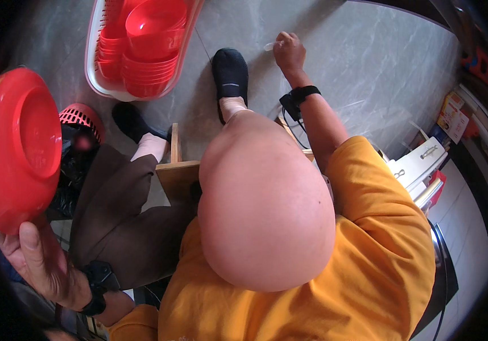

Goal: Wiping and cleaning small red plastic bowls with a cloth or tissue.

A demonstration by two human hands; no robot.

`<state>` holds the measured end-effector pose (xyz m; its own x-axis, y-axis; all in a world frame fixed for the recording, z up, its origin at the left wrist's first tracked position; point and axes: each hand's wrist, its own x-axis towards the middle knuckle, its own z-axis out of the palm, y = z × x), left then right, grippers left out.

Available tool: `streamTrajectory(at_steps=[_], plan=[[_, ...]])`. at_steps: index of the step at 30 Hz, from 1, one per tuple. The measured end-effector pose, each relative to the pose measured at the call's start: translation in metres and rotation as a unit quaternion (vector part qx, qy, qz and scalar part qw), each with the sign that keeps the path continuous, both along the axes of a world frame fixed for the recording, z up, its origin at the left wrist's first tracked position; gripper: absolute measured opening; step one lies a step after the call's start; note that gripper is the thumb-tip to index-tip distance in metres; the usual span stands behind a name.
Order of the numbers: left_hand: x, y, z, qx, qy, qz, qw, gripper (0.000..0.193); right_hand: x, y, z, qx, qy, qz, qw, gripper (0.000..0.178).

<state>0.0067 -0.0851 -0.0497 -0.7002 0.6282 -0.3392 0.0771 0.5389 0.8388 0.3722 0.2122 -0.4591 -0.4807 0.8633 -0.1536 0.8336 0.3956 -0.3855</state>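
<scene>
- Left hand: thumb against the lower rim of a red bowl, held at the far left of the view; the bowl stands on edge, its underside and foot ring turned inward.
- Right hand: arm extended over the grey floor, fingers curled narrow around a small translucent piece protruding leftward; its kind cannot be told.
- White-rimmed basket, on the floor: nested red bowls fill its near end, close inside the rounded near edge; its far end is cut off by the frame.
- Bare floor: open between the basket's right edge and the right hand, broken by one dark shoe; wider room lies to the right of that hand.
- Tighter side: a pink perforated bin sits just beyond the basket's near left corner, partly behind the held bowl.
- Right margin: white drawers bound the floor.
</scene>
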Motion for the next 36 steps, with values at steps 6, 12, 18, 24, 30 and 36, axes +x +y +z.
streamTrajectory(at_steps=[6,12,18,24,30,36], plan=[[0.007,0.006,-0.001,-0.001,0.005,0.016,1.000,0.053,-0.017,0.012,0.007,0.105,-0.033,-0.029,0.994,0.003],[-0.003,0.000,0.003,0.025,-0.049,-0.055,0.997,0.044,-0.010,0.000,-0.005,0.075,-0.068,-0.003,0.995,0.005],[0.000,-0.007,0.005,0.006,0.008,0.035,0.999,0.050,-0.032,-0.014,-0.013,0.041,-0.061,-0.038,0.997,0.007],[-0.004,-0.013,0.007,0.050,-0.046,-0.033,0.997,0.042,-0.049,-0.032,-0.012,0.025,-0.001,-0.040,0.999,0.003],[-0.003,-0.013,0.013,0.009,-0.042,-0.035,0.998,0.045,-0.045,-0.027,-0.013,-0.048,0.107,-0.036,0.992,0.005],[-0.010,-0.023,0.018,0.008,-0.071,-0.033,0.997,0.042,-0.030,-0.013,0.022,0.018,-0.039,-0.053,0.998,0.007]])
